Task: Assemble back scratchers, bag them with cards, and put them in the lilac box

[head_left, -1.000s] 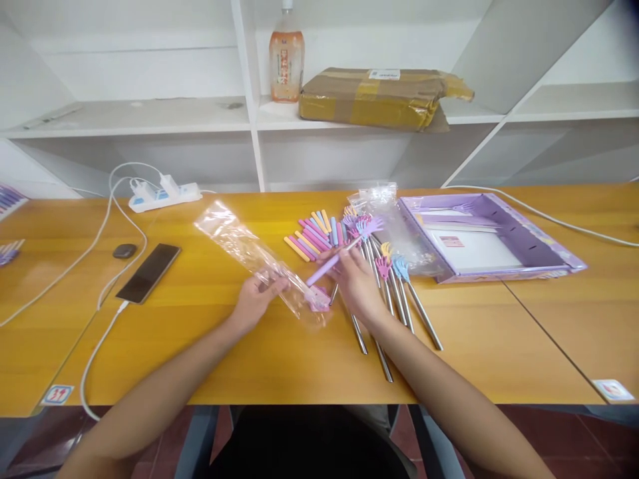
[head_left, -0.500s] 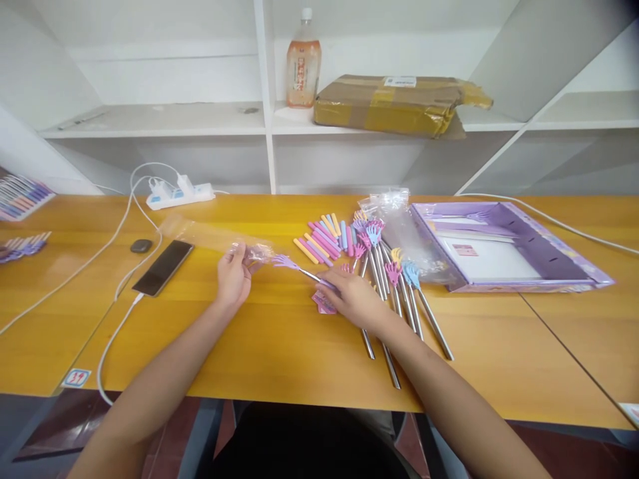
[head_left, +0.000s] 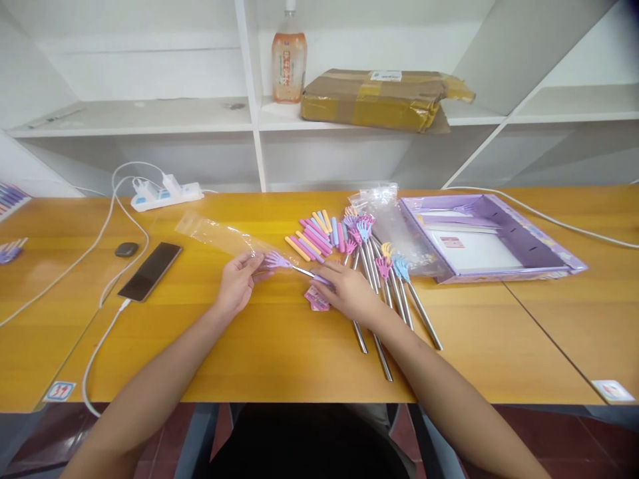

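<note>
Purple scratcher [head_left: 277, 261], partly hidden — by right hand [head_left: 349, 291]

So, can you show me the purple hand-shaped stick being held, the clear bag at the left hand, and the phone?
Purple hand-shaped stick [head_left: 277, 261]: head view, on its hand-shaped end.
Clear bag [head_left: 214, 233]: head view, on its loose stretch.
Phone [head_left: 150, 271]: head view, mid-screen.

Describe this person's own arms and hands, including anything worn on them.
The left hand and right hand are both without gloves, and no rings show. No watch, bracelet or band is visible at either wrist. No sleeve covers the visible part of the left arm or the right arm. Black clothing shows between them at the bottom edge.
</note>
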{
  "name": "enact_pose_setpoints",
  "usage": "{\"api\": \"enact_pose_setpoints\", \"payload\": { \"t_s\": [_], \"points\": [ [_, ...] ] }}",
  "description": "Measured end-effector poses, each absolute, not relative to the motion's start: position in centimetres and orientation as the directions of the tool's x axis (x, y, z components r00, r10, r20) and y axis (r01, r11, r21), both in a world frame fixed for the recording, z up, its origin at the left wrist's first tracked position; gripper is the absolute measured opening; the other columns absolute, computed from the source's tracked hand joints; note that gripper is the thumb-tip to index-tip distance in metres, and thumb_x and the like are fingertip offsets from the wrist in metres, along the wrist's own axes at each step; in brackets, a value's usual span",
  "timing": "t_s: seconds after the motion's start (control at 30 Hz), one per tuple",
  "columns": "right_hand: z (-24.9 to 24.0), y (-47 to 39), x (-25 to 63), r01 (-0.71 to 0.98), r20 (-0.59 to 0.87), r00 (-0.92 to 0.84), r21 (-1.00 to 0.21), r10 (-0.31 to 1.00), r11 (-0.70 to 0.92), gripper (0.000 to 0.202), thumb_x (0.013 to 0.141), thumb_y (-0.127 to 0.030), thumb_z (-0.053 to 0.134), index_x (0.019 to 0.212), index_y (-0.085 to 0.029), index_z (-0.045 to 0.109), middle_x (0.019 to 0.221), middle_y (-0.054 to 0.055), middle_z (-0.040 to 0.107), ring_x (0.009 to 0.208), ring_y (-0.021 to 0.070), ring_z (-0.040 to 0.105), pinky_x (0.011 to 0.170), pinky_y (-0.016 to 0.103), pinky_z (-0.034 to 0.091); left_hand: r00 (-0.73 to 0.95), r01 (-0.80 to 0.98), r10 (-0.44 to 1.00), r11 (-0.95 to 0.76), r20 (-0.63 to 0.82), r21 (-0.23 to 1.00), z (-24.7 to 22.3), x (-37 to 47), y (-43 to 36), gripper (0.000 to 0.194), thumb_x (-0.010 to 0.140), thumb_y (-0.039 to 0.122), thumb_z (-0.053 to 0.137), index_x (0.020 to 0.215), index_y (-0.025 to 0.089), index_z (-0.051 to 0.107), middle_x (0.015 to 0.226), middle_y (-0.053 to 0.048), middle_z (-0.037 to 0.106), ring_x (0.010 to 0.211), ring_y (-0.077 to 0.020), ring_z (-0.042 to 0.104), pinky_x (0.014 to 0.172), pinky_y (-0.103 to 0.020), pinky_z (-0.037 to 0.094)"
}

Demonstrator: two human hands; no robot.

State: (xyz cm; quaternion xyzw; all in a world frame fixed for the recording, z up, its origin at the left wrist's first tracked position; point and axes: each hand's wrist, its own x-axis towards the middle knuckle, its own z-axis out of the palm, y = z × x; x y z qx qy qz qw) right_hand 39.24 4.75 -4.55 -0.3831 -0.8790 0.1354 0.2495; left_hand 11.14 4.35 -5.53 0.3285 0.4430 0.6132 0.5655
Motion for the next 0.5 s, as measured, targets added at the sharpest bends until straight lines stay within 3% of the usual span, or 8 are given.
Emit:
{"api": "enact_pose_setpoints", "payload": {
  "t_s": [0.2,0.33,0.5],
  "points": [
    [-4.3,4.8,39.8,0.633,0.343,-0.559,-0.412,0.755,0.656,0.028,0.113,-0.036,0.053,0.128,-0.023,0.071,0.113,0.009,0.075,0.101,0.0246,0.073,0.086,0.036,0.056,-0.219,-0.489,0.964,0.025,-0.151,0.872,-5.6,10.3,5.0,0.043,0.066,0.038,0.105,0.092,0.014,0.08,0.092,-0.005,0.082,0.081,-0.016,0.078,0.074,-0.026,0.067],
    [-4.7,4.8,39.6,0.619,0.352,-0.579,-0.397,0.735,0.678,0.027,0.113,-0.036,0.053,0.127,-0.023,0.072,0.117,0.01,0.075,0.103,0.025,0.074,0.087,0.036,0.056,-0.143,-0.457,0.977,0.077,-0.158,0.886,-5.5,10.7,4.7,0.044,0.068,0.041,0.104,0.093,0.013,0.081,0.096,-0.008,0.083,0.086,-0.018,0.079,0.075,-0.027,0.067],
    [-5.6,4.6,38.9,0.621,0.342,-0.6,-0.37,0.723,0.691,0.024,0.113,-0.036,0.053,0.119,-0.023,0.073,0.106,0.009,0.073,0.09,0.0217,0.071,0.074,0.032,0.052,-0.019,-0.39,0.986,0.147,-0.167,0.909,-5.5,12.2,3.5,0.046,0.071,0.044,0.102,0.097,0.012,0.081,0.095,-0.01,0.083,0.082,-0.0201,0.079,0.078,-0.033,0.067]
  ]
}}
